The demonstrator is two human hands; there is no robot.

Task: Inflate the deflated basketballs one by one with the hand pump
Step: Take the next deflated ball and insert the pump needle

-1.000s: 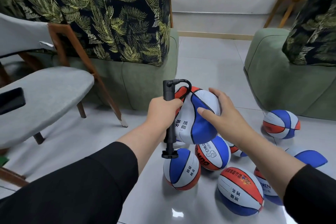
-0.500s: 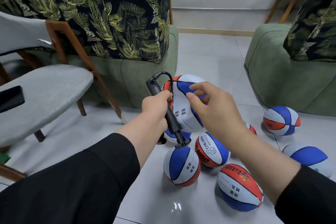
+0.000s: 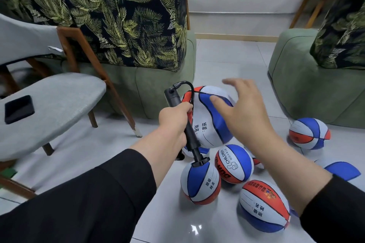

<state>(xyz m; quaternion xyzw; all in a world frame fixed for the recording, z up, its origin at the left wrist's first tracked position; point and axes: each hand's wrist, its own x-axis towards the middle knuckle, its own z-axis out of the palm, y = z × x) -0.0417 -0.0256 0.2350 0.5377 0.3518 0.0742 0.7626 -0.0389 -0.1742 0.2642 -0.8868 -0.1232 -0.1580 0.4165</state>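
Head view, one entry: left hand (image 3: 173,118) clenched round a slim black hand pump (image 3: 183,124), whose short hose runs to a limp red, white and blue basketball (image 3: 209,124) hanging beside it above the tiled floor; right hand (image 3: 243,108) spread, fingers relaxed, grasping nothing. Round balls (image 3: 200,182) below look finished; a flattened one (image 3: 342,169) at right seems outstanding.

Grey tile floor (image 3: 227,61); green sofas w/ leaf-print throws far left (image 3: 158,92) & right (image 3: 308,85) of grip; grey chair (image 3: 55,104) left.
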